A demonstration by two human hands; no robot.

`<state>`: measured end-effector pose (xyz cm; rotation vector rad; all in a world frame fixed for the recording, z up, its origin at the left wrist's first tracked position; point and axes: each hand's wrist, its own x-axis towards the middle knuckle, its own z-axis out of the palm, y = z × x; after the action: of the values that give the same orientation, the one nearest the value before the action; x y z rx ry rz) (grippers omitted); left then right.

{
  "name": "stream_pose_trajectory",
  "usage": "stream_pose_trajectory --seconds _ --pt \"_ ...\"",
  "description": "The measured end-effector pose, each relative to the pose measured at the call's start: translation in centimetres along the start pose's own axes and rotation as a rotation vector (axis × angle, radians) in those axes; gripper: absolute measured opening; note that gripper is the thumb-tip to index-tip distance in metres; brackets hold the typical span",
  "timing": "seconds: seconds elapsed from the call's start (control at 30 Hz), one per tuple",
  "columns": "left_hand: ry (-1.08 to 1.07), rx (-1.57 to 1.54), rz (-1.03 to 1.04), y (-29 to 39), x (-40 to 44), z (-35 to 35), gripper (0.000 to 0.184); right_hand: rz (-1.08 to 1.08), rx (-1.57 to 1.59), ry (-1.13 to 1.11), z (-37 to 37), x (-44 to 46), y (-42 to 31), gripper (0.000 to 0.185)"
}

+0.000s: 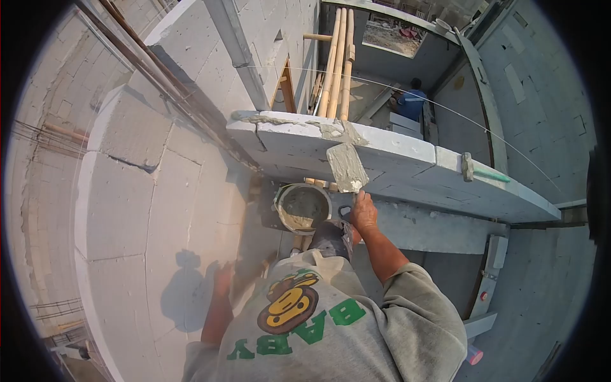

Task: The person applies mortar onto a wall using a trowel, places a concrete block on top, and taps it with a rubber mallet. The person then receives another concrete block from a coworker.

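I see mortar [344, 132] topping only the left stretch of the block wall [407, 148], the right hand [364, 213] gripping a trowel [347, 168], and can't tell the fingers' state on the left hand [223, 278].

Building site, bare block walls [401, 167], bamboo poles [338, 63], mortar bucket [330, 207], trowel [347, 167]

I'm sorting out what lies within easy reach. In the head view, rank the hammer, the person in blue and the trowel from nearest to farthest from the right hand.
From the right hand:
1. Trowel: held in it, blade pointing forward.
2. Hammer: on top of the low wall, to the right.
3. Person in blue: beyond the wall, farthest off.
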<state>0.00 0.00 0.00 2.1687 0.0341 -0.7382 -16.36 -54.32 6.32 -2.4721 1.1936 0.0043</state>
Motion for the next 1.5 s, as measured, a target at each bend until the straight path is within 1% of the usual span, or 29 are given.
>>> stream_pose_trajectory --seconds 0.03,0.07,0.1,0.17,0.2,0.27,0.33,0.37,0.43,0.5,0.57,0.63,0.67,0.7,0.73,0.77,0.83,0.87,0.9,0.93,1.03,1.07,1.1,1.13,1.2,1.23,1.33,1.43,1.5 --pt "0.032 -0.109 -0.1 3.0 -0.7 0.2 0.043 -0.022 0.036 -0.047 -0.7 -1.0 -0.2 0.041" --pt "-0.011 -0.22 -0.164 3.6 -2.0 5.6 0.042 -0.042 0.074 -0.099 -1.4 -1.6 -0.4 0.04" --pt "-0.048 -0.327 -0.233 3.2 -2.7 11.4 0.04 -0.018 -0.082 -0.067 -7.4 -2.1 4.8 0.04" --pt "-0.096 -0.264 -0.24 3.1 -2.6 11.1 0.04 -0.156 0.124 -0.068 -8.7 -3.3 2.3 0.034" --pt "-0.103 -0.241 -0.237 3.3 -2.3 10.7 0.041 -0.163 0.142 -0.068 -9.2 -2.9 0.1 0.034" --pt "-0.135 -0.191 -0.172 5.0 -2.6 9.0 0.043 -0.413 0.462 0.121 -9.8 -1.3 -4.6 0.029" --pt "-0.136 -0.161 -0.131 5.9 -2.9 7.3 0.044 -0.229 0.611 0.098 -8.1 1.4 -8.4 0.036" --pt "-0.081 -0.197 -0.129 6.1 -2.9 6.4 0.045 -0.239 0.628 0.098 -8.4 2.2 -10.9 0.036" --pt "-0.003 -0.23 -0.122 4.7 -2.6 4.2 0.047 0.241 1.193 -0.249 -10.0 3.3 -15.8 0.041" --pt "0.115 -0.218 -0.116 1.6 -2.4 3.6 0.049 0.263 1.246 -0.263 -9.4 5.3 -17.6 0.045" --pt "0.086 -0.183 -0.175 3.0 -5.5 2.0 0.048 0.299 1.294 -0.287 -6.8 6.4 -18.4 0.049" --pt "0.048 -0.156 -0.231 3.0 -7.5 1.5 0.047 -0.002 0.767 -0.003 -2.7 7.9 -17.5 0.055" --pt "0.158 -0.019 -0.349 0.6 -8.1 1.7 0.046 0.059 0.783 -0.089 -2.1 6.8 -17.0 0.059" --pt "0.266 0.116 -0.461 -1.8 -8.2 2.1 0.044 0.039 0.75 -0.068 -0.6 5.6 -15.9 0.054" --pt "0.269 0.105 -0.456 -5.6 -7.7 2.0 0.044 0.015 0.715 -0.044 0.6 4.1 -15.0 0.049" --pt "0.13 0.17 -0.365 -10.0 -7.5 1.6 0.043 -0.019 0.634 -0.053 1.0 1.8 -14.4 0.05" --pt "-0.003 0.213 -0.269 -11.5 -7.6 2.5 0.041 -0.069 0.541 -0.058 1.0 -0.4 -13.8 0.051" --pt "0.006 0.129 -0.24 -11.8 -7.6 3.0 0.039 -0.112 0.498 -0.148 0.8 -0.8 -13.8 0.05" --pt "0.012 0.086 -0.228 -11.2 -8.0 3.3 0.039 -0.149 0.455 -0.242 0.6 -1.3 -13.9 0.049" --pt "0.017 0.044 -0.215 -10.6 -8.5 3.7 0.038 -0.191 0.509 -0.257 -0.9 -1.2 -15.2 0.048" --pt "0.155 -0.172 -0.348 -6.2 -7.4 5.3 0.037 -0.354 0.404 -0.339 -6.7 2.2 -20.2 0.046" --pt "0.18 -0.31 -0.278 -4.9 -7.1 5.8 0.038 -0.426 0.347 -0.374 -8.4 4.1 -22.0 0.047" --pt "0.207 -0.448 -0.207 -3.5 -7.1 6.1 0.038 -0.517 0.155 -0.318 -10.6 5.4 -23.8 0.046" --pt "0.219 -0.457 -0.213 -1.0 -7.5 6.0 0.038 -0.607 -0.035 -0.259 -12.2 6.7 -25.5 0.046" --pt "0.204 -0.462 -0.224 3.4 -9.0 4.9 0.041 -0.578 -0.284 -0.241 -13.5 9.7 -28.1 0.045" --pt "0.221 -0.476 -0.221 2.4 -8.6 5.3 0.041 -0.574 -0.353 -0.237 -13.7 10.7 -29.3 0.04" --pt "0.356 -0.519 -0.258 -2.6 -9.3 5.9 0.038 -0.606 -0.255 -0.175 -13.8 12.1 -31.6 0.039" --pt "0.301 -0.282 -0.125 -11.5 -12.3 6.4 0.027 -0.588 -0.304 -0.201 -13.1 14.2 -33.3 0.034" --pt "0.278 -0.152 -0.136 -14.1 -15.3 6.3 0.025 -0.616 -0.326 -0.211 -13.1 15.3 -33.1 0.038"
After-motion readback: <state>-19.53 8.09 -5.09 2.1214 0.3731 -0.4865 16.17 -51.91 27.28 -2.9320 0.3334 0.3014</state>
